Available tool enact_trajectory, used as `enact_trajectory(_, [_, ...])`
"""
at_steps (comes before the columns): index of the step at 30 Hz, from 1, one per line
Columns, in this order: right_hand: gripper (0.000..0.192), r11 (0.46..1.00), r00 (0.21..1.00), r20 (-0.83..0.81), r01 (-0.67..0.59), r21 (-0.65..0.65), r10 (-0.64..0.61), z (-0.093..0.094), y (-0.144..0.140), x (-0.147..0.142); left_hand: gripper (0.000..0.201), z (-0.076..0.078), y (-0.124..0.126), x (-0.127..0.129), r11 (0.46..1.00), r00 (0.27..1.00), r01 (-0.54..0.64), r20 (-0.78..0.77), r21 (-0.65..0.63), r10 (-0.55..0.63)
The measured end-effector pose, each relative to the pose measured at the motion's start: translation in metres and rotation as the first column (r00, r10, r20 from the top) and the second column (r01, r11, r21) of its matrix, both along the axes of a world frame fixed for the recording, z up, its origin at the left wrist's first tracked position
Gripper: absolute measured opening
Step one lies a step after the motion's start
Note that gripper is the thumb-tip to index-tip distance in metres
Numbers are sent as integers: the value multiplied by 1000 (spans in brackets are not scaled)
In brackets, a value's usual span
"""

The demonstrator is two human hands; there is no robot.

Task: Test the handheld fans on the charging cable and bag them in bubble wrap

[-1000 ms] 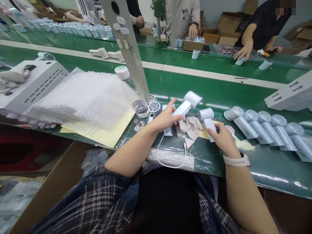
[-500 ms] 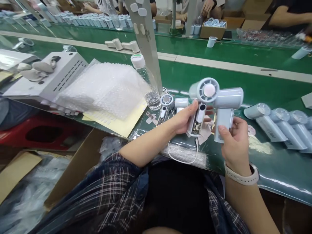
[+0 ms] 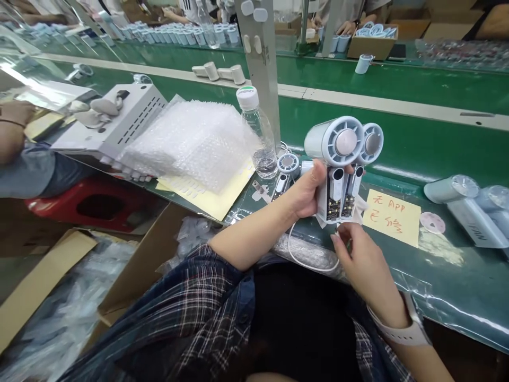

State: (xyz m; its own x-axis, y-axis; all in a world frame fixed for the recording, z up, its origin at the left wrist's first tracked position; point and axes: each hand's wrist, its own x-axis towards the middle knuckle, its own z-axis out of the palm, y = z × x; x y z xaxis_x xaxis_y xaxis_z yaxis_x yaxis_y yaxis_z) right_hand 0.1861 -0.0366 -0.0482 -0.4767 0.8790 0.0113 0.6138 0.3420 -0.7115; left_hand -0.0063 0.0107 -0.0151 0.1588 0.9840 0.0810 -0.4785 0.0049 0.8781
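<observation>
- Two handheld fans (image 3: 344, 159) stand upright side by side, above the near edge of the green bench (image 3: 437, 127), their round heads turned to the camera and their open handles showing circuit boards at the bottom.
- Left hand (image 3: 306, 191) is wrapped around both fan handles from the left, thumb near the heads, holding the pair together off the bench.
- Right hand (image 3: 358, 254) sits just below the fans' lower ends, fingertips pinched together close to the end of a white cable (image 3: 306, 260); whether they hold the plug itself cannot be told, as it is too small to see.
- That cable loops down from the fans' bottoms over the bench edge towards the person's lap.
- A yellow note (image 3: 392, 216) with red handwriting lies flat on the bench just right of the fans.
- More pale blue fans (image 3: 465, 201) lie on their sides further right, well apart from the held pair.
- A water bottle (image 3: 258, 132) with a white cap stands left of the fans, beside a grey metal post (image 3: 264, 69).
- A stack of bubble wrap (image 3: 191, 143) rests on yellow sheets (image 3: 214, 199) left of the bottle.
- A white metal box (image 3: 119, 122) sits beyond the bubble wrap, at the far left.
- Another person's arm (image 3: 16, 132) shows at the left edge of the view.
- A white watch (image 3: 401, 331) is on the right wrist.
</observation>
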Motion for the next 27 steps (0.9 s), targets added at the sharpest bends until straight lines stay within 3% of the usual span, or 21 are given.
enact_trajectory(3, [32, 930, 948, -318, -134, -343, 19, 12, 3, 3, 100, -1, -1, 4, 998, 1000, -17, 21, -57, 18])
enact_trajectory(5, [32, 908, 889, -449, -114, -402, -88, 14, 5, 1, 99, -1, -1, 6, 998, 997, -33, 66, -56, 36])
enact_trajectory(8, [24, 943, 833, -518, 15, -333, -196, 11, 5, -6, 96, -2, -1, 7, 998, 989, -45, 137, -53, 52])
enact_trajectory(14, [19, 985, 846, -520, 34, -171, -120, 11, 0, -12, 93, -4, -1, 10, 998, 969, -60, 237, -19, 62])
enact_trajectory(20, [29, 983, 887, -462, -103, -155, 20, 13, -3, -13, 91, -5, -1, 13, 998, 940, -51, 336, -35, 60])
enact_trajectory(27, [31, 957, 769, -619, -34, -288, -159, 2, -7, -20, 93, -6, 0, 13, 994, 955, -95, 279, -48, 104])
